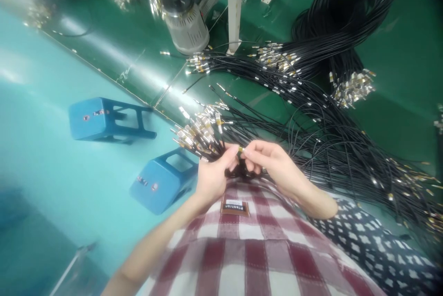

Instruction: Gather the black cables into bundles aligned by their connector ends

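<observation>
My left hand [216, 171] is closed around a bundle of black cables, just in front of the checked apron. Silver and white cable ends [199, 132] fan out beyond that hand to the upper left. Close beside it, my right hand [266, 160] pinches a small yellowish cable end [241, 149] between thumb and finger. The tips of both hands meet at this piece. More black cables [277, 125] spread out behind and to the right of the hands.
Two blue stools [86, 118] lie or stand on the left floor. A grey motor-like machine [187, 28] stands near a white table leg [235, 5]. A large coil of black cable [346, 10] lies at the upper right, with metal-ended bundles [355, 87] nearby.
</observation>
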The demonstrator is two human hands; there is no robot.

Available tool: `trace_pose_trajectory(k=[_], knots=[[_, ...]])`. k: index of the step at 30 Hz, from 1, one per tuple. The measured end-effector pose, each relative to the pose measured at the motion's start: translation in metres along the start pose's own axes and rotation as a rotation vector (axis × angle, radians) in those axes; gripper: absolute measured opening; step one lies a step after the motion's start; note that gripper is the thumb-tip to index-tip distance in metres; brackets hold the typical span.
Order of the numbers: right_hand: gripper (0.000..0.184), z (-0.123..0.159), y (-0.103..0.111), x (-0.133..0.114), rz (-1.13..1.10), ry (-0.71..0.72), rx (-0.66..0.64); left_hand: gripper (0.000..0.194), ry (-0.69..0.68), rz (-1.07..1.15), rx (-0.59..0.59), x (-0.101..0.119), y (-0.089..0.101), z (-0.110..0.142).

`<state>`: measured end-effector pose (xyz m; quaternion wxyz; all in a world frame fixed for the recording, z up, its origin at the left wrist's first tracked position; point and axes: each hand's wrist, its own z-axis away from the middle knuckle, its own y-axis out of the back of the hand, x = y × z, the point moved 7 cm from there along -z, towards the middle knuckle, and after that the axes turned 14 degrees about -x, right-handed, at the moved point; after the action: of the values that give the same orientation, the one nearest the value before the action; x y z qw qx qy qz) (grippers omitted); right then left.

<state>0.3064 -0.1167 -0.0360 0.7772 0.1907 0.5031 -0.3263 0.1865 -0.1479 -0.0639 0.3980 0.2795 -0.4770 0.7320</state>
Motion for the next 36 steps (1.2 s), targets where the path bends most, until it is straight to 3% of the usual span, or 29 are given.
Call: trace_pose_trajectory(k=[2,4,6,11,17,21,25,29,34,36], knots=[[0.027,0.002,0.004,-0.004,0.125,0.033,0.082,0.015,-0.008,-0.014,-0.010,0.001,-0.001,0.000],[0.023,0.008,0.010,-0.014,0.403,0.098,0.233,0.016,-0.017,-0.030,-0.019,0.002,-0.001,-0.001],[0.022,0.010,0.009,-0.018,0.545,0.124,0.278,0.016,-0.023,-0.038,-0.017,0.002,-0.001,-0.001],[0.030,0.001,0.004,-0.003,0.129,0.021,-0.034,0.015,-0.008,-0.024,-0.023,0.001,-0.001,0.000],[0.025,0.015,0.014,-0.008,0.287,0.018,-0.006,0.017,0.014,0.105,-0.003,0.000,-0.002,-0.002],[0.015,0.017,0.011,-0.012,0.389,0.007,-0.016,0.016,0.005,0.067,-0.035,0.001,-0.004,-0.002],[0.020,0.015,0.010,-0.019,0.447,0.049,0.031,0.008,-0.014,0.033,-0.096,0.003,-0.006,0.001],[0.020,0.015,0.011,-0.023,0.428,0.108,0.040,0.028,0.023,0.003,-0.230,0.002,-0.010,0.003],[0.026,0.015,0.005,-0.019,0.207,0.156,-0.047,0.013,0.029,-0.152,-0.185,0.004,-0.007,0.005],[0.025,0.017,0.006,-0.019,0.243,0.174,0.007,0.012,0.027,-0.175,-0.180,0.004,-0.009,0.005]])
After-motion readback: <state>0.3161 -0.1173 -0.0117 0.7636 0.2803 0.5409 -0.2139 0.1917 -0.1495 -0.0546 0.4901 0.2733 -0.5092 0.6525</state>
